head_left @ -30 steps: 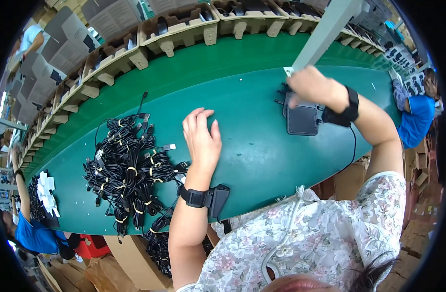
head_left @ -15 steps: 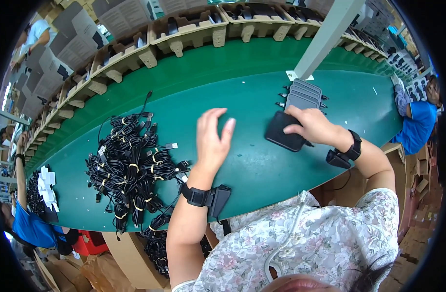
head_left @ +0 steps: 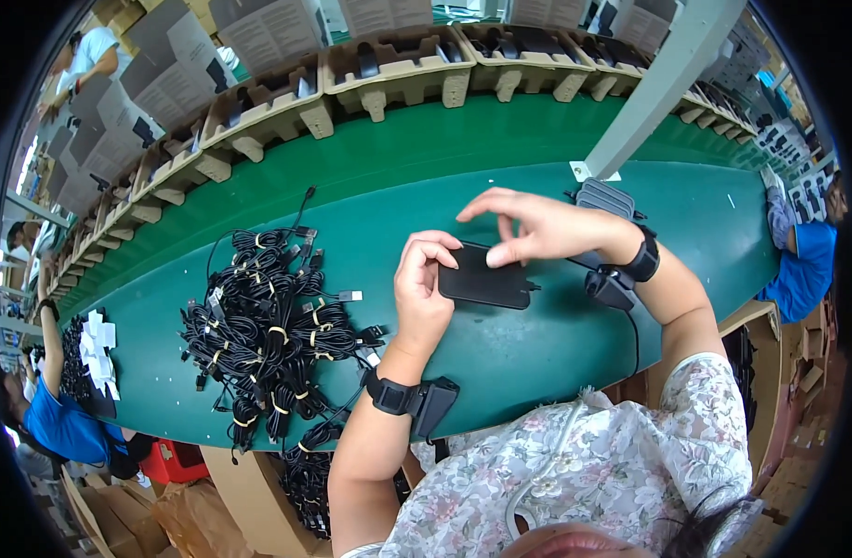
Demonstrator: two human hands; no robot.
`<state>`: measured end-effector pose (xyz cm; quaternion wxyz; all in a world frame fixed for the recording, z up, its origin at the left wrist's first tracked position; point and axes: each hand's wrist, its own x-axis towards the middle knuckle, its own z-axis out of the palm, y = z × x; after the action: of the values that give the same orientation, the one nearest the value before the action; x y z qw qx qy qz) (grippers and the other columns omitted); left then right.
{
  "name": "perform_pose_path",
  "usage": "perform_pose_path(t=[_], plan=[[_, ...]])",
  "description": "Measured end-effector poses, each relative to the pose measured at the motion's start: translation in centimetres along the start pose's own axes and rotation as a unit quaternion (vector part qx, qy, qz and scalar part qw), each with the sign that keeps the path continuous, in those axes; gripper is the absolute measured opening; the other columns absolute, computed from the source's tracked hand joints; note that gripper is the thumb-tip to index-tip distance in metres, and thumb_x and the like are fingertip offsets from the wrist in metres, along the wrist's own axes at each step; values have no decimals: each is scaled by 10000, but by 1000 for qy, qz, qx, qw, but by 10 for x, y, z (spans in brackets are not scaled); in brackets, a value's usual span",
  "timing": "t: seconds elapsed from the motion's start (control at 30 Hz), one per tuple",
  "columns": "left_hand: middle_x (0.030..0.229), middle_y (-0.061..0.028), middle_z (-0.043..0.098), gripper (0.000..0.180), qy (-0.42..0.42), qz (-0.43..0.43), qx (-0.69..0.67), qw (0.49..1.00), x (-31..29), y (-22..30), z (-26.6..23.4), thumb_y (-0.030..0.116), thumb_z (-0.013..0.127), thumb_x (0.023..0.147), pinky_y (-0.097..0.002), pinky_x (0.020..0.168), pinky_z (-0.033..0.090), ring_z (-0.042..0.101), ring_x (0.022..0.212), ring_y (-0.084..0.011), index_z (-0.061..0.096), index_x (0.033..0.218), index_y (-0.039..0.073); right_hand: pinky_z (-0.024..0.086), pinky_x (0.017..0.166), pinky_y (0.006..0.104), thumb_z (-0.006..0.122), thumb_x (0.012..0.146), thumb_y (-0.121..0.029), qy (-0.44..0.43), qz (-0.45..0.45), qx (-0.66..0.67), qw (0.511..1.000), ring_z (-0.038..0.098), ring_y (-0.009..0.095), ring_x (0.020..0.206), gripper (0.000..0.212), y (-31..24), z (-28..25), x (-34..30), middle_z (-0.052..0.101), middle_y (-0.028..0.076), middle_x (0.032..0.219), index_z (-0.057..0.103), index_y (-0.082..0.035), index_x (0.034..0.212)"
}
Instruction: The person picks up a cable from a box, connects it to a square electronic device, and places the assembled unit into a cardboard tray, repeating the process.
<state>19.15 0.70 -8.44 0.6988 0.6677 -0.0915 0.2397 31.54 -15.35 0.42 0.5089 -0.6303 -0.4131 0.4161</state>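
Observation:
A flat black box-shaped device (head_left: pixel 489 279) with rounded corners lies tilted over the table in front of me. From its right end sticks a short dark plug or cable stub. My left hand (head_left: pixel 424 290) grips the device's left end, thumb and fingers closed round the edge. Above its far right part, my right hand (head_left: pixel 542 230) is spread, with the thumb close to the top surface; whether it touches, I cannot tell. Partly behind my right wrist stands a stack of similar grey-black devices (head_left: pixel 604 197). A large heap of tied black cables (head_left: pixel 268 325) lies left of my left hand.
Moulded cardboard trays (head_left: pixel 398 79) line the raised green conveyor (head_left: pixel 398 139) beyond the table. A grey post (head_left: pixel 663 93) rises behind the stack. People in blue work at far left (head_left: pixel 68 423) and far right (head_left: pixel 805 265). Cardboard boxes (head_left: pixel 249 493) stand below the table edge.
The black device has come leftward from beside the stack into my left hand, which has closed on it. My right hand has let go and lifted its fingers above it.

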Motion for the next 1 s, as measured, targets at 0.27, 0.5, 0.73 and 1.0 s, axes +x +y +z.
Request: perform_pose_path(t=[0.27, 0.5, 0.73, 1.0], plan=[[1226, -137, 438, 435, 101, -6, 77, 992, 7, 18, 9, -105, 497, 783, -316, 893, 451, 534, 1056, -211, 416, 1195, 5, 451, 593, 313, 648, 815, -262, 78, -128, -315, 937, 564, 146, 680, 279, 10, -43, 69, 591, 83, 721, 604, -6, 916], [1268, -168, 407, 512, 77, -23, 191, 978, 0, 7, 3, -111, 472, 770, -303, 787, 494, 552, 1028, -250, 393, 1258, 21, 480, 642, 362, 640, 806, -318, 456, -90, -329, 822, 618, 258, 695, 370, -19, -167, 178, 635, 163, 758, 630, 23, 950], [1244, -159, 409, 481, 68, -21, 216, 974, -3, 9, 5, -107, 485, 783, -290, 766, 493, 561, 989, -227, 404, 1242, 12, 476, 704, 410, 585, 831, -405, 435, -14, -464, 772, 611, 360, 787, 445, 0, -224, 215, 637, 224, 866, 640, 31, 902], [1182, -174, 442, 410, 62, -68, 213, 973, -3, 12, 12, -86, 509, 768, -324, 754, 495, 562, 944, -282, 460, 1154, 43, 480, 684, 399, 600, 821, -336, 447, -103, -676, 576, 592, 353, 813, 324, 2, -177, 199, 607, 173, 841, 625, -17, 869]])
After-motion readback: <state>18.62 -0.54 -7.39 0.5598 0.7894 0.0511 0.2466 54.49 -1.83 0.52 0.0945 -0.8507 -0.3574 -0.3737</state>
